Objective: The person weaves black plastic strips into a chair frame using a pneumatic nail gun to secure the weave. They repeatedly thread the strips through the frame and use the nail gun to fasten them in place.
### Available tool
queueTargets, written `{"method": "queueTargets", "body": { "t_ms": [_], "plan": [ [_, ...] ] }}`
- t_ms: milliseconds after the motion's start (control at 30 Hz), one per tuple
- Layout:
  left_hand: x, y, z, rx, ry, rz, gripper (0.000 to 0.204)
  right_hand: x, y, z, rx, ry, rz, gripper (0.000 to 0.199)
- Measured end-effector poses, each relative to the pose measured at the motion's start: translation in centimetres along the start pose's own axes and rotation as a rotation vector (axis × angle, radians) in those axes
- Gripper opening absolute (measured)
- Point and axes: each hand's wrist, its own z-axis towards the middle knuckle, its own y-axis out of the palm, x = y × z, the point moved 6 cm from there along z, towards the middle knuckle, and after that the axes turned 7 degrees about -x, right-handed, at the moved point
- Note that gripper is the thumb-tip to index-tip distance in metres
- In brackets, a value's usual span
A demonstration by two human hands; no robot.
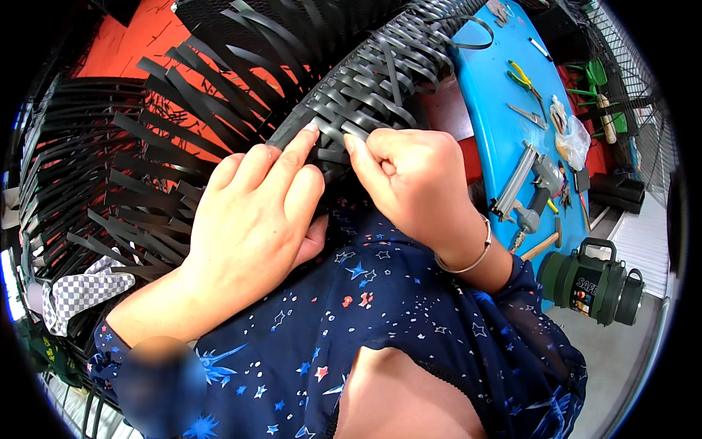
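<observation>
A black band of woven flat plastic strips (365, 95) runs from the middle up to the upper right, its near end in front of me. My left hand (248, 219) lies at this end, one finger stretched out with its tip on the weave and the others partly bent. It holds nothing that I can see. Just to the right, my right hand (420, 179) is closed, thumb pressed on a black strip (335, 155) at the weave's edge. Its curled fingers hide part of the strip. Many loose black strip ends (212, 95) fan out to the left.
On the right, a blue table (486, 95) bears yellow-handled pliers (521, 77), a grey air stapler (541, 183), a hammer (545, 245) and a plastic bag (574, 143). A dark green jug (563, 282) stands beside it. At left lies a checked cloth (80, 293).
</observation>
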Motion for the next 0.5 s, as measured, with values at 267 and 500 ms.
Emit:
{"method": "queueTargets", "body": {
  "t_ms": [267, 500],
  "plan": [
    [-0.18, 0.05, 0.15, 0.026, 0.012, 0.002, 0.048, 0.34, -0.06, -0.15, -0.017, 0.049, 0.005, 0.032],
    [-0.22, 0.03, 0.24, 0.040, 0.020, -0.009, 0.048, 0.32, -0.14, -0.15, -0.003, 0.044, 0.003, 0.034]
  ]
}}
